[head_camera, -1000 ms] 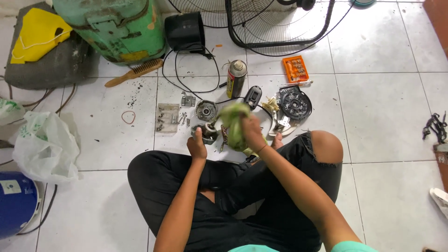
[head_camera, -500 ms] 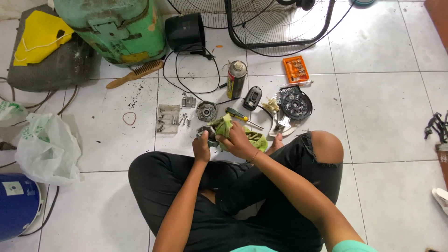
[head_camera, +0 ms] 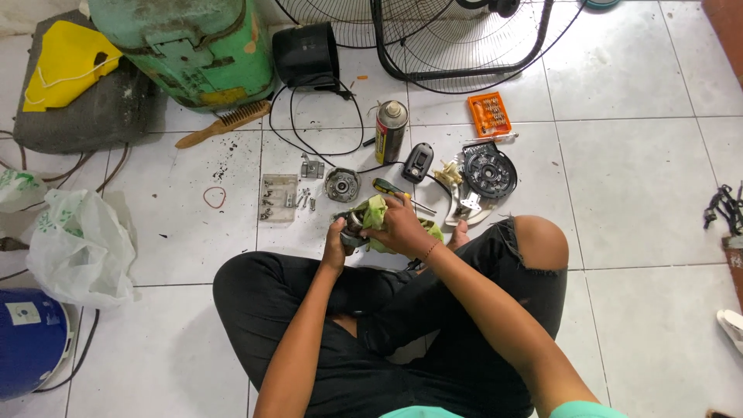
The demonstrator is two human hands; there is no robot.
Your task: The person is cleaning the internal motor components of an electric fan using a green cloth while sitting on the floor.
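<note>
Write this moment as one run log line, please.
left hand: holds round metal part | right hand: presses green cloth on it | floor: screwdriver

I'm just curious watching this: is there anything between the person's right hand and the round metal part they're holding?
Yes. A crumpled light-green cloth lies under the right hand, between its palm and the round dark metal part. The left hand grips that part directly from below, with nothing visible between them.
</note>
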